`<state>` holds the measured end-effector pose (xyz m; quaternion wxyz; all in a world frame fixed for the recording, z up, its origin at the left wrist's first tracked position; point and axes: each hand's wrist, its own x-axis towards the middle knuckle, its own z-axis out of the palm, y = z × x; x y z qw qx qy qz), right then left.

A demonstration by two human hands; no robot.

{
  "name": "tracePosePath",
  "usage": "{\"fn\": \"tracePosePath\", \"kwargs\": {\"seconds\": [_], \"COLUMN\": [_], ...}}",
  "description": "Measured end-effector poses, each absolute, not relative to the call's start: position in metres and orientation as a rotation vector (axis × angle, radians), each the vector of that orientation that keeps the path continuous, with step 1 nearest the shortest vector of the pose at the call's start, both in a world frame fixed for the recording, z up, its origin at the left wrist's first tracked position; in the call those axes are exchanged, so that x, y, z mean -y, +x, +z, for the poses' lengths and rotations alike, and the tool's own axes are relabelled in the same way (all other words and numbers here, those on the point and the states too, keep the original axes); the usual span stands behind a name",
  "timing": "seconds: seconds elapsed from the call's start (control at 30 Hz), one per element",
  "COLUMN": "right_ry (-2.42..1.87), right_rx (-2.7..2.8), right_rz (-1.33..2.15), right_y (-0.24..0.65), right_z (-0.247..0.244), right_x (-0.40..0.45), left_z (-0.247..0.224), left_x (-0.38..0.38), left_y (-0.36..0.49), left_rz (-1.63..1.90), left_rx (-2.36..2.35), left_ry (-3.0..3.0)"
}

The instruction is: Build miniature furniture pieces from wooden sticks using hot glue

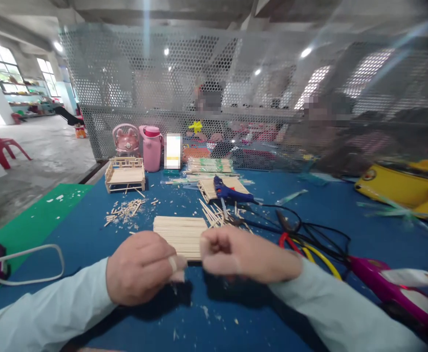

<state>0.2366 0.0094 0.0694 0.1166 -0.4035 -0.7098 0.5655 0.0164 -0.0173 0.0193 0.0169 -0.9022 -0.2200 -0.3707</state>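
Observation:
A flat panel of pale wooden sticks laid side by side (180, 230) rests on the blue table, partly covered by both hands. My left hand (142, 266) is closed in a pinch at the panel's front left, with a pale band around one finger. Anything between its fingertips is too small or hidden to name. My right hand (236, 254) is curled closed at the panel's right side, slightly blurred, and what it may hold cannot be made out. Behind it lie loose sticks (214, 215) and a blue glue gun (232, 191) on a second stick panel (208, 188).
A small stick-built bed (126, 176) stands at back left, with stick scraps (124, 211) before it. Beyond are a pink bottle (152, 149) and a lit phone (173, 150). Cables (309, 232), pliers with red and yellow handles (296, 244) and a yellow container (400, 186) occupy the right.

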Motion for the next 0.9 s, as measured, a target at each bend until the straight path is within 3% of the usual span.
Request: {"fn": "tracePosePath", "kwargs": {"seconds": [0.13, 0.2, 0.37, 0.5, 0.9], "right_ry": [-1.31, -1.391, -1.879, -2.076, -2.203], "right_rx": [1.675, 1.566, 2.161, 2.525, 2.473], "right_rz": [1.191, 0.887, 0.309, 0.284, -0.03], "right_y": [0.286, 0.308, 0.331, 0.322, 0.302], "right_z": [0.071, 0.066, 0.049, 0.039, 0.042], "right_x": [-0.04, -0.053, -0.06, -0.054, -0.048], "left_z": [0.023, 0.02, 0.003, -0.002, 0.005], "left_x": [-0.007, -0.028, -0.053, -0.045, -0.029], "left_y": [0.009, 0.006, 0.006, 0.014, 0.016], "left_rz": [-1.581, -1.617, -1.507, -1.453, -1.191], "left_rx": [1.386, 1.713, 1.816, 2.024, 1.953], "left_ry": [-2.486, -2.408, -2.336, -2.601, -3.143]}}
